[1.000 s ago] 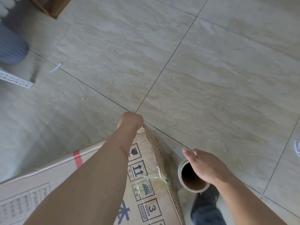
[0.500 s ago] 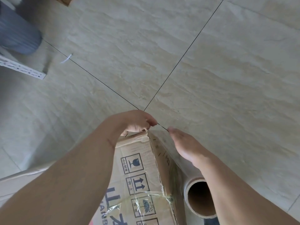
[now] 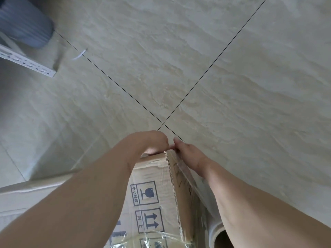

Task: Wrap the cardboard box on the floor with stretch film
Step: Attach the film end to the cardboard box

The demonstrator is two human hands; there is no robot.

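Head view, looking down at a tiled floor [image 3: 179,59]. Brown cardboard box [image 3: 152,176] standing on the floor at the bottom middle of the frame, its far upper corner just short of the crossing of two dark grout lines. Corner edge dented and frayed, corrugation showing along it. Black printed handling symbols down one face: a wine glass [image 3: 147,192] with small Chinese characters beside it, too small to read with certainty; below that, two upward arrows [image 3: 151,222] with more characters alongside. Blue lettering lower down, mostly hidden behind the forearm. Clear stretch film [image 3: 161,237] crumpled in a glossy band across the lower part of the box and drawn taut along its right face. Film roll [image 3: 217,235] with a brown cardboard core just beside the box's right side, under the right forearm.

Left hand [image 3: 152,142] curled over the box's far top corner, gripping it. Right hand [image 3: 188,153] touching the same corner from the right; fingers largely hidden, so grip cannot be told.

Far left of the floor: white slotted metal bar [image 3: 26,63], ribbed grey container [image 3: 23,20], small white scrap [image 3: 79,54].
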